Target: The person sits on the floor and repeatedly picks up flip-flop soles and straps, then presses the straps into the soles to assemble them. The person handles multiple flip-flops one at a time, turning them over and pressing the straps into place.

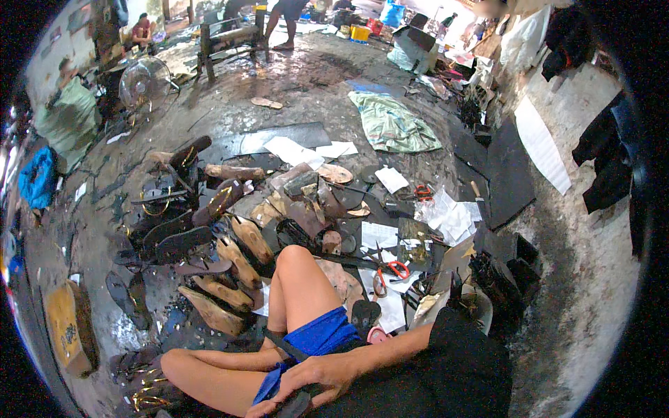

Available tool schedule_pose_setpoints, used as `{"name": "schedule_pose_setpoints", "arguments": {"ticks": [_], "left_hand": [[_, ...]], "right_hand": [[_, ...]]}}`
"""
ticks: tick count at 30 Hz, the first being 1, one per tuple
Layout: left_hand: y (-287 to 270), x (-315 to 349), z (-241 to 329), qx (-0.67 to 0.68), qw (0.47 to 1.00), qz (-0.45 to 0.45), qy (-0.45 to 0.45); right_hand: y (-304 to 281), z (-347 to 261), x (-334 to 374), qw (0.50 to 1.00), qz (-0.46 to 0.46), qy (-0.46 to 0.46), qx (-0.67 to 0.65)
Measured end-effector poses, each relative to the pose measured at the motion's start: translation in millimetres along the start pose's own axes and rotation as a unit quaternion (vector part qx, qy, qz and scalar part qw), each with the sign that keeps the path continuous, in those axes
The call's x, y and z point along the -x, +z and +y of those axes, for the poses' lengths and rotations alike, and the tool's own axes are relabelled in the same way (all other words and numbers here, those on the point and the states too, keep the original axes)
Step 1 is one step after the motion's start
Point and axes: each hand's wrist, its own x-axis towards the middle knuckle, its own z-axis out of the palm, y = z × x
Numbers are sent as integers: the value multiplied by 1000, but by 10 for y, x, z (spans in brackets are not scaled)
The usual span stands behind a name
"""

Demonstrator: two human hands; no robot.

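My right arm reaches in from the right, in a black sleeve. At the lower edge, over my blue shorts, my right hand is closed around a dark, flat piece, perhaps a sandal sole; most of it is hidden by the fingers and the picture's edge. My left hand does not show. Beyond my bent knee lie several wooden shoe lasts. Dark sandals with gold trim are heaped to their left. Orange-handled scissors rest on papers to the right of the knee, beside a second pair of scissors.
Scraps of white paper and black sheets litter the right side, near a pale wall. A wooden block sits far left. Farther off are a green sack, a fan, a low wooden bench and other people.
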Motion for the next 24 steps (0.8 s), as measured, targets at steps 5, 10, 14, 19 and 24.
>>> {"name": "schedule_pose_setpoints", "arguments": {"ticks": [5,10,14,19,24], "left_hand": [[109,-46,194,152,986,-64,-8],[17,-54,-84,-21,987,-156,32],[22,-63,-152,-44,986,-159,34],[-7,-182,-97,14,979,201,-24],[-131,-404,-561,167,903,354,-174]], "right_hand": [[-72,-112,4,996,-73,29,32],[-100,-244,-24,980,-159,26,115],[-151,-148,-130,972,-198,37,121],[-477,493,-748,999,-46,-4,-27],[-139,2483,-1250,811,221,217,497]]}}
